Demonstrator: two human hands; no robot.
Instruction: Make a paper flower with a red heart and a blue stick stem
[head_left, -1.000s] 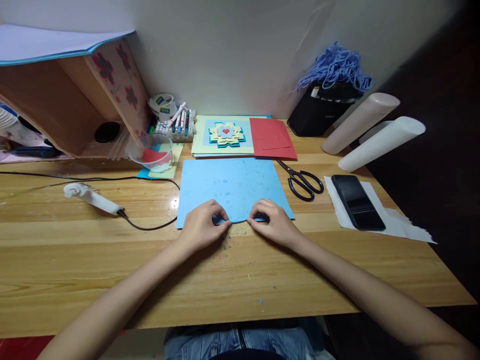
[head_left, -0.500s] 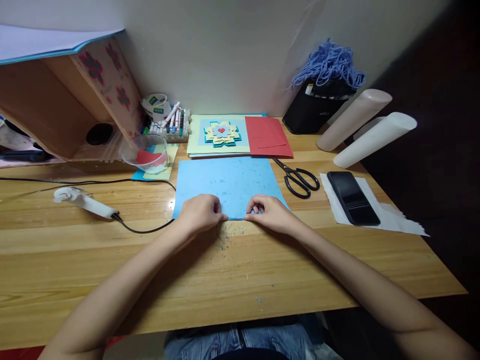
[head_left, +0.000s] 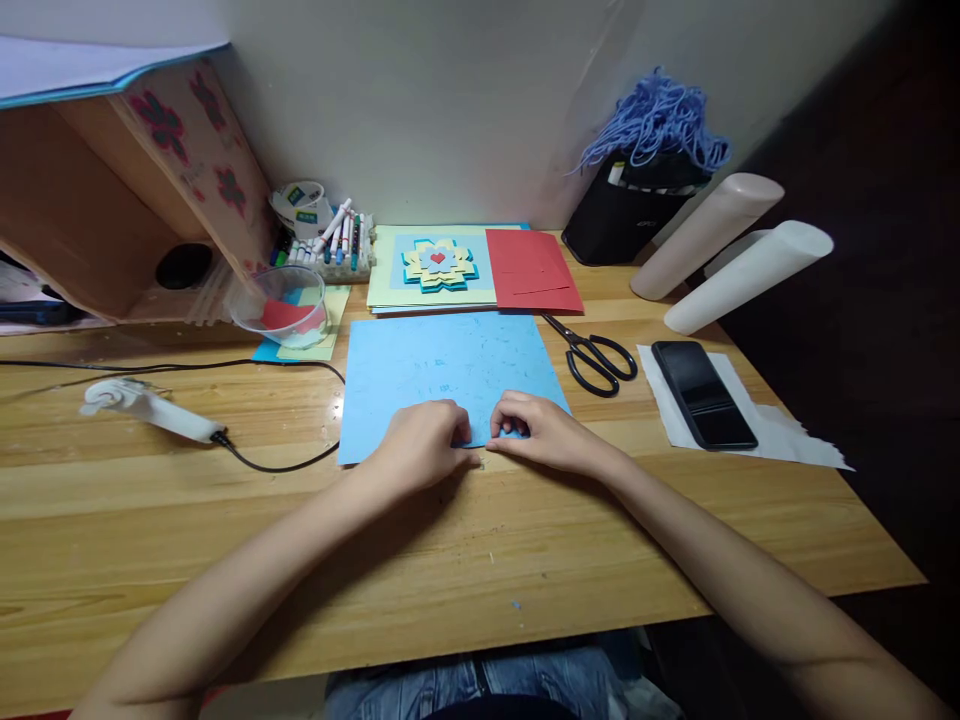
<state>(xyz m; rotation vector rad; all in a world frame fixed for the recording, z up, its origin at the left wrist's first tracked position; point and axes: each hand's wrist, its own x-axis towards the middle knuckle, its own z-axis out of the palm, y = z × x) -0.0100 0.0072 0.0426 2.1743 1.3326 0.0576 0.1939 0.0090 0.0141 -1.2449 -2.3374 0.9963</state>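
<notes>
Working at the near edge of a blue sheet point(head_left: 420, 370), lying flat on a wooden desk point(head_left: 450, 590) and bearing small dark marks. Curling the left hand point(head_left: 424, 442) over the near edge of the blue sheet, resting bent fingers on the paper and pointing the thumb rightward just in front of that edge; being unable to tell any grip on the paper there. Pinching the same edge of the blue sheet, slightly farther right, between the thumb and index finger of the right hand point(head_left: 534, 430).

Facing, just beyond the blue sheet, a stack of pale paper point(head_left: 384, 268) carrying a layered paper flower point(head_left: 439, 264) and, partly, a red sheet point(head_left: 529, 268). Having black scissors point(head_left: 600, 365) just beside the blue sheet's right edge, and a phone point(head_left: 705, 395) on white paper point(head_left: 787, 435) farther right of it. Seeing a clear bowl point(head_left: 319, 325) and markers point(head_left: 341, 238) beyond the blue sheet's left side, plus a white corded tool point(head_left: 161, 410) well left of it.
</notes>
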